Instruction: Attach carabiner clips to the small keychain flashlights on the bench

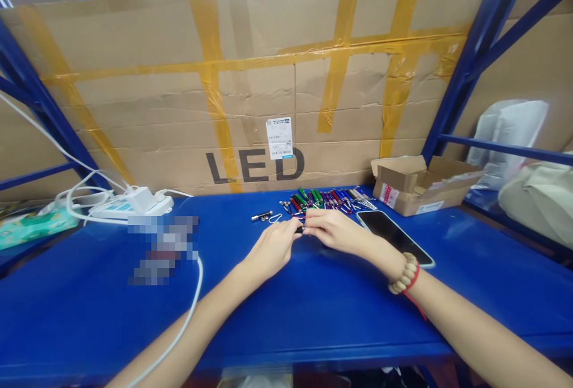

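Black shows on a small piece (299, 230) caught between the two hands, which meet fingertip to fingertip just above the blue tabletop (331, 316). The left hand (274, 243) has its thumb and fingers drawn together on the piece's left end; the right hand (333, 228) pinches the other end, its fingers bent over it. Both grips are narrow, and the fingers hide most of the piece, so I cannot tell its full shape.

Just beyond the right hand lies a spread of small coloured cylinders (338, 197), green, red, purple, blue and silver, with metal bits among them. Just past the left hand's fingers rest a black-and-silver cylinder (261, 216) and a pale wire loop (276, 218). A phone (396, 236) lies beside the right hand, on its outer side, and an open cardboard box (405, 198) stands farther beyond it. Well to the left of the left hand is a power strip (154, 205) with cables.

The step in hand looks like close fingertip work on one piece. The next move, I judge, calls for one hand to hold its end steady while the other turns, presses or pulls; which of these, I cannot tell.
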`<state>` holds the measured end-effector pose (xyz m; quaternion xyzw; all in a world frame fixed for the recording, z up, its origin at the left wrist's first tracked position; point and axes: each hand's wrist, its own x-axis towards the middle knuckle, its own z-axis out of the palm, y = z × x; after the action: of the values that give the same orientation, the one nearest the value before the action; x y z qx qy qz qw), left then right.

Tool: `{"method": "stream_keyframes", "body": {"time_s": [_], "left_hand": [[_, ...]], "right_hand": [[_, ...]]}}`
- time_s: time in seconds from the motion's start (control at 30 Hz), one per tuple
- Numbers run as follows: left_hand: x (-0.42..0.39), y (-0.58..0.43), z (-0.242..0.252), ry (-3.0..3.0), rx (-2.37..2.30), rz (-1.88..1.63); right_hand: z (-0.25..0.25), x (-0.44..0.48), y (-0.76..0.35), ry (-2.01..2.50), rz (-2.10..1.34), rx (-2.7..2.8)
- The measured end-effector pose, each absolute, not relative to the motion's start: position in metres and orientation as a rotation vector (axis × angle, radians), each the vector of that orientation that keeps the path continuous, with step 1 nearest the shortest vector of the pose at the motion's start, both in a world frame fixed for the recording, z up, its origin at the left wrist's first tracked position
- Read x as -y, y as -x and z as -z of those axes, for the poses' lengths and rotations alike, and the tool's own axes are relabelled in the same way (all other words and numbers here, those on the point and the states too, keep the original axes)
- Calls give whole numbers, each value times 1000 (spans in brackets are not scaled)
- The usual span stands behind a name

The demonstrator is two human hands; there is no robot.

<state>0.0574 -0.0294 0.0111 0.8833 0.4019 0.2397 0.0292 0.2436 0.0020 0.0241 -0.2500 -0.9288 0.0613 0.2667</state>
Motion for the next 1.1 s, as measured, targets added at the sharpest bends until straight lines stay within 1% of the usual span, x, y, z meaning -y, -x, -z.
{"method": "stream_keyframes", "body": {"time_s": [0.07,0.2,0.23,0.3,0.37,0.47,0.57,0.67,0.73,0.9,1.1], "left_hand": [[31,-58,-13,-2759,-1240,-760],[31,-59,-18,-2686,-1209,-925],[30,-60,-17,-2666,-1214,-953],[26,-60,-15,-2643,-1216,-968],[21,-60,-11,-2624,-1208,-952],[12,-56,-5,-2517,-1300,-985],[3,-51,-2,-2258,-1454,-1155],[-1,-48,-3,-1990,-1432,-1349],[1,-50,-5,-1852,-1372,-1458],[11,-59,-12,-1799,-1179,-1665],[16,-65,-12,-1769,-1128,-1677]], "right_hand": [[-23,-1,-241,673,-378,2417],[-22,-1,-236,718,-926,2200],[-22,-1,-235,728,-1001,2168],[-24,-2,-236,763,-1045,2152],[-26,-5,-240,821,-999,2177],[-30,-13,-250,932,-818,2192],[-29,-20,-260,1112,-544,2275],[-27,-21,-263,1343,-236,2448],[-26,-20,-262,1414,-98,2497],[-26,-17,-258,1391,24,2439],[-18,-9,-245,1091,87,2469]]}}
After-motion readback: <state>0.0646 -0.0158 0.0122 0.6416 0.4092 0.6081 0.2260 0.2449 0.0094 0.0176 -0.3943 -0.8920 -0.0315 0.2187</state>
